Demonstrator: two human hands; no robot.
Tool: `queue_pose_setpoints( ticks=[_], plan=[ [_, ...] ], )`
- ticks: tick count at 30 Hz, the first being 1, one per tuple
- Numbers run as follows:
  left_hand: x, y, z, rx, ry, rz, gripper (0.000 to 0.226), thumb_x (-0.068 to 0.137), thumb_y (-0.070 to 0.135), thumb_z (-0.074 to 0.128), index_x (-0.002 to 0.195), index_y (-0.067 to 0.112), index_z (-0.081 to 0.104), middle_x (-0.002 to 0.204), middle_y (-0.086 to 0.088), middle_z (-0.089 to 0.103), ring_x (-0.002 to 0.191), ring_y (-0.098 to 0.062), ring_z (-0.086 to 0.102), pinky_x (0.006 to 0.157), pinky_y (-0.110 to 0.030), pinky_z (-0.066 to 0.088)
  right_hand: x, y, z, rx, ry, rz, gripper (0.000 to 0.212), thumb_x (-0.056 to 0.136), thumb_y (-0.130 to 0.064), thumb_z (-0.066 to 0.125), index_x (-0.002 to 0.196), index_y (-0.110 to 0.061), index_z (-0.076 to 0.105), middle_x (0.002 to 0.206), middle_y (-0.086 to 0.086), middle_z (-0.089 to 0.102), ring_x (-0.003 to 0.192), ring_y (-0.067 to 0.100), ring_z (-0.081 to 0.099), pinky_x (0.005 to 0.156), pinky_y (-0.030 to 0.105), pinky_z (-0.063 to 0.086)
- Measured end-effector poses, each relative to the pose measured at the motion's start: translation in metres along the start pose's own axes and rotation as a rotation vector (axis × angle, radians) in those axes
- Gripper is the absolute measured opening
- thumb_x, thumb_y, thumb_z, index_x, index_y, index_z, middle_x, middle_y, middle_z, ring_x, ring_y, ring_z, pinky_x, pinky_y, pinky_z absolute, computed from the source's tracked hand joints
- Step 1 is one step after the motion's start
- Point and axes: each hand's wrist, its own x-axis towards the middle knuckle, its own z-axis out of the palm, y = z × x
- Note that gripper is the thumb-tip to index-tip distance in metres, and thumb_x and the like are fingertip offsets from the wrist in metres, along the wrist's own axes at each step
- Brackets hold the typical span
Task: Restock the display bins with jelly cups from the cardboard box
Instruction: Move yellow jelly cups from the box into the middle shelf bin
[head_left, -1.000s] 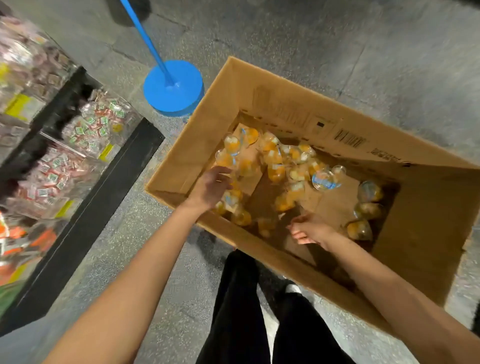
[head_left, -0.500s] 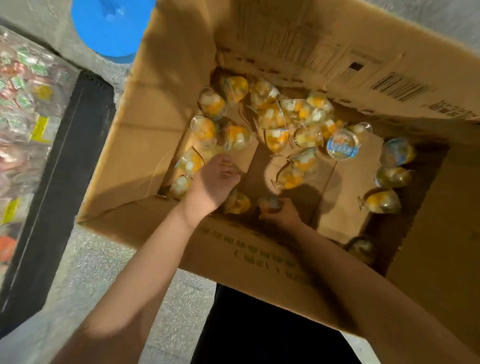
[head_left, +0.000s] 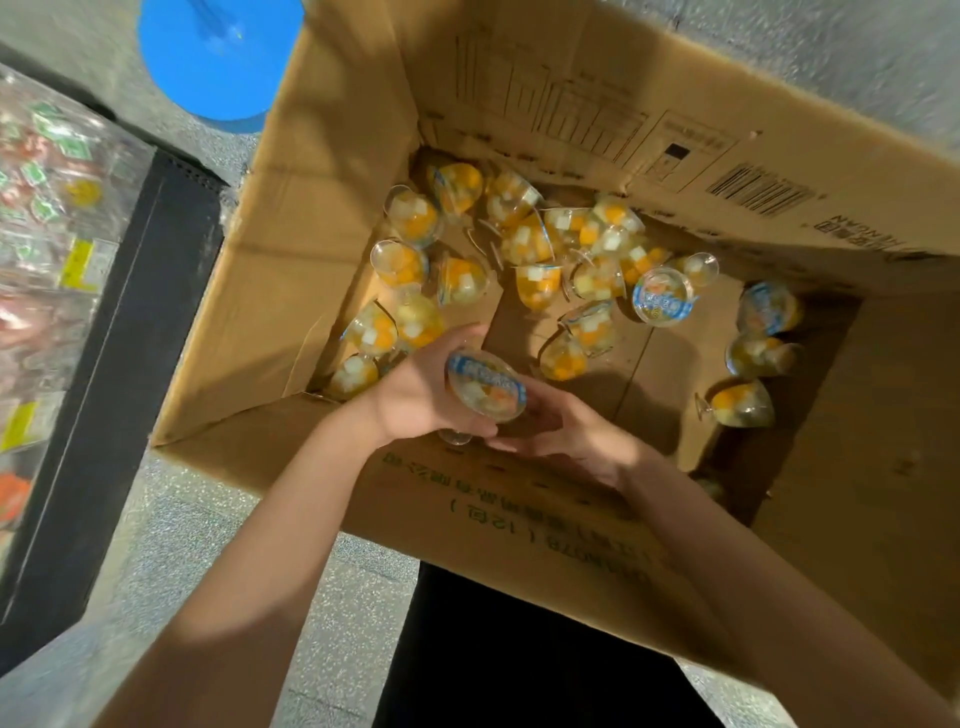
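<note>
While both hands meet low inside the cardboard box (head_left: 332, 218), grips one jelly cup (head_left: 487, 385) in the left hand (head_left: 415, 395), fingers and thumb curled round its clear bowl, blue-printed foil lid tilted up toward the camera, stemmed foot poking out below the palm. Cups the right hand (head_left: 566, 441) just beside and under it, fingers loosely bent; cannot tell whether holding anything of its own. Leaves many more loose cups (head_left: 540, 283) scattered on their sides across the box floor, three more (head_left: 763, 358) lying apart toward the right wall. Shows the display bins (head_left: 47, 218) off to the left, well apart from the box, beside a blue round base (head_left: 218, 62).

Looks light, small enough for one hand. Seems thin rigid plastic, probably smooth and a bit slick, likely to crack or dent if squeezed hard. Suggests a peel-off lid and a narrow stem as the weak spots. Best taken round the widest part of the bowl, not by lid edge or foot; calls for moderate pressure only.
</note>
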Motion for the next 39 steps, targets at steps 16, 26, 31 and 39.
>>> queue_pose_setpoints(
  ticks=[16, 26, 31, 39],
  plan=[
    [0.014, -0.019, -0.007, 0.332, 0.323, 0.057, 0.109, 0.061, 0.007, 0.087, 0.149, 0.01, 0.021, 0.131, -0.009, 0.051, 0.125, -0.019, 0.047, 0.094, -0.014, 0.037, 0.098, 0.036, -0.071, 0.278, 1.089, 0.339, 0.058, 0.075, -0.02, 0.079, 0.125, -0.006, 0.054, 0.122, 0.009, 0.06, 0.11, 0.024, 0.059, 0.082, 0.03, 0.053],
    [-0.006, 0.048, 0.049, 0.195, 0.349, 0.367, 0.105, 0.056, 0.004, 0.089, 0.144, 0.011, 0.032, 0.117, 0.009, 0.055, 0.108, -0.009, 0.056, 0.099, -0.024, 0.044, -0.05, -0.019, 0.018, -0.265, 1.293, -0.225, 0.065, 0.051, -0.016, 0.091, 0.105, -0.013, 0.056, 0.097, -0.004, 0.066, 0.092, 0.014, 0.063, 0.086, 0.032, 0.051],
    [-0.042, 0.154, 0.119, 0.064, 0.162, 0.668, 0.101, 0.058, -0.002, 0.087, 0.142, 0.004, 0.032, 0.106, 0.021, 0.053, 0.093, 0.016, 0.054, 0.087, -0.006, 0.04, -0.174, -0.058, 0.066, -0.23, 1.525, -0.544, 0.063, 0.058, -0.002, 0.086, 0.105, -0.018, 0.048, 0.096, -0.007, 0.06, 0.09, 0.006, 0.062, 0.08, 0.023, 0.049],
    [-0.121, 0.287, 0.278, 0.118, -0.396, 1.043, 0.109, 0.055, 0.001, 0.082, 0.141, 0.022, 0.018, 0.112, 0.001, 0.057, 0.099, 0.002, 0.06, 0.093, -0.017, 0.044, -0.392, -0.06, 0.103, -0.01, 1.539, -1.042, 0.053, 0.058, 0.01, 0.063, 0.11, -0.003, 0.054, 0.078, -0.012, 0.071, 0.073, -0.002, 0.064, 0.069, 0.016, 0.05]
  ],
)
